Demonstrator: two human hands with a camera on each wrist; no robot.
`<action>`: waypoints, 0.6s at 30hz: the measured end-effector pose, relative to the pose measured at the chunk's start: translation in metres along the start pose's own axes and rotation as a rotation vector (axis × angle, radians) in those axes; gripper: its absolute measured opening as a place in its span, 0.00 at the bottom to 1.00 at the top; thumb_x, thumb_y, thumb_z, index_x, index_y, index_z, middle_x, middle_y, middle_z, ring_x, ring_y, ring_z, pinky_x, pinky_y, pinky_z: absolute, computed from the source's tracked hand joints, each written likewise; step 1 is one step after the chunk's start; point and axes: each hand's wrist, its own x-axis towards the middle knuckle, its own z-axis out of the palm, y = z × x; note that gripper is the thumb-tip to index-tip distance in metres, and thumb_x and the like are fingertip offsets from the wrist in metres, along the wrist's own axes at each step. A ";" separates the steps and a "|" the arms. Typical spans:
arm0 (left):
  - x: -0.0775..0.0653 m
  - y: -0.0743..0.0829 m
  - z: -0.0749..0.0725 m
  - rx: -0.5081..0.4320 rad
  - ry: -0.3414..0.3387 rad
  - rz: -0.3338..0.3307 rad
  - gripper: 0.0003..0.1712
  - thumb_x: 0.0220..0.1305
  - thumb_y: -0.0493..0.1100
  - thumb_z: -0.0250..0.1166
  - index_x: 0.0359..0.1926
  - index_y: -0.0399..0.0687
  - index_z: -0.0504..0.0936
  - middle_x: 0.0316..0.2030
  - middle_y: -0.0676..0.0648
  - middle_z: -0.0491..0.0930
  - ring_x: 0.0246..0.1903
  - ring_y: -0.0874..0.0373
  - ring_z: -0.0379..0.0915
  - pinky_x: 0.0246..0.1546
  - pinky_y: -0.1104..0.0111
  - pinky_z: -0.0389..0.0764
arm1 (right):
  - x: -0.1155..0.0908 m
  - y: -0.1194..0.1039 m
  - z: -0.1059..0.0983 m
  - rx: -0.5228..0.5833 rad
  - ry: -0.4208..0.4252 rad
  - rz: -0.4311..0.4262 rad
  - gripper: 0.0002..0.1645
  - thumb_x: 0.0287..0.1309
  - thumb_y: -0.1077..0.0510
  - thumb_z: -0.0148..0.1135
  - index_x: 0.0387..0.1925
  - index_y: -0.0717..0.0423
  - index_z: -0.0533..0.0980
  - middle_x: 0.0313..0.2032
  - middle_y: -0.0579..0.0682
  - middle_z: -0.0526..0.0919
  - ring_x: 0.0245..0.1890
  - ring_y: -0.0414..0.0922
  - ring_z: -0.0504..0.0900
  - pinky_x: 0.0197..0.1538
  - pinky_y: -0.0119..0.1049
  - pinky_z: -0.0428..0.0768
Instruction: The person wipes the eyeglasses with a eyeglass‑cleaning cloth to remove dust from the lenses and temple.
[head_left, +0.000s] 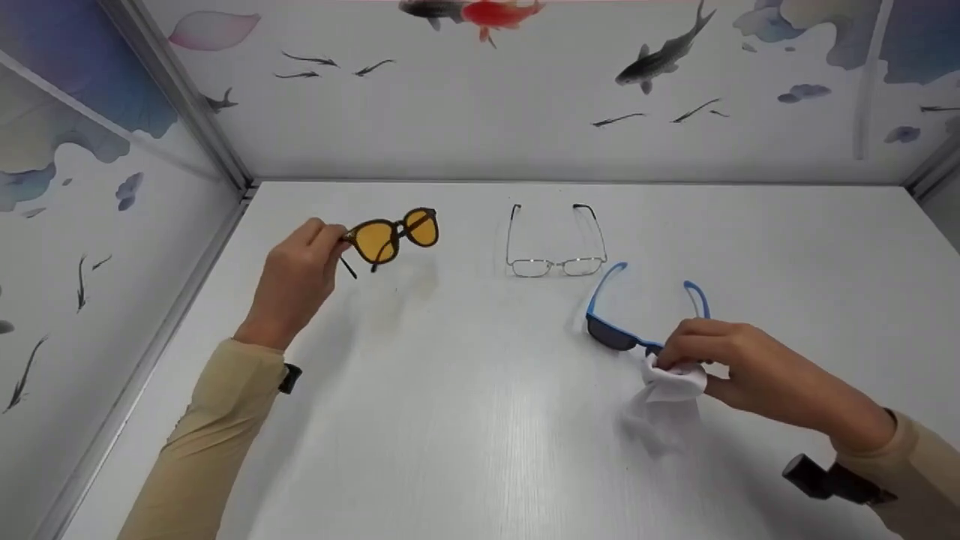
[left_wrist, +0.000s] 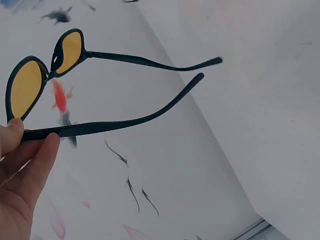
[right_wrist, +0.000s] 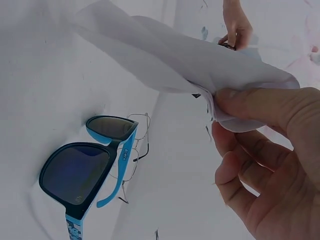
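My left hand (head_left: 296, 274) pinches a pair of yellow-lensed glasses (head_left: 376, 244) with a dark frame by the hinge end, held above the table's left side. In the left wrist view, thumb and fingers grip the glasses (left_wrist: 27, 90) where lens rim meets temple, both temples unfolded. My right hand (head_left: 772, 375) pinches a white cloth (head_left: 675, 382), which hangs in folds; the right wrist view shows the cloth (right_wrist: 190, 60) between thumb and fingers. Behind that hand lie blue-framed sunglasses (head_left: 611, 334) with dark lenses, partly hidden by hand and cloth in the head view.
Thin metal-framed eyeglasses (head_left: 555, 267) lie with temples unfolded near the middle of the white table (head_left: 465, 420). Upright panels (head_left: 525, 135) painted with fish border the table at the back and left. Both wrists carry small black devices.
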 end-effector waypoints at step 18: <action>-0.032 -0.003 0.004 -0.032 -0.463 0.007 0.12 0.52 0.23 0.69 0.36 0.34 0.76 0.36 0.39 0.75 0.38 0.45 0.74 0.39 0.62 0.80 | -0.006 0.005 0.006 0.025 0.008 0.008 0.33 0.31 0.83 0.72 0.39 0.50 0.80 0.39 0.43 0.80 0.37 0.39 0.81 0.39 0.22 0.78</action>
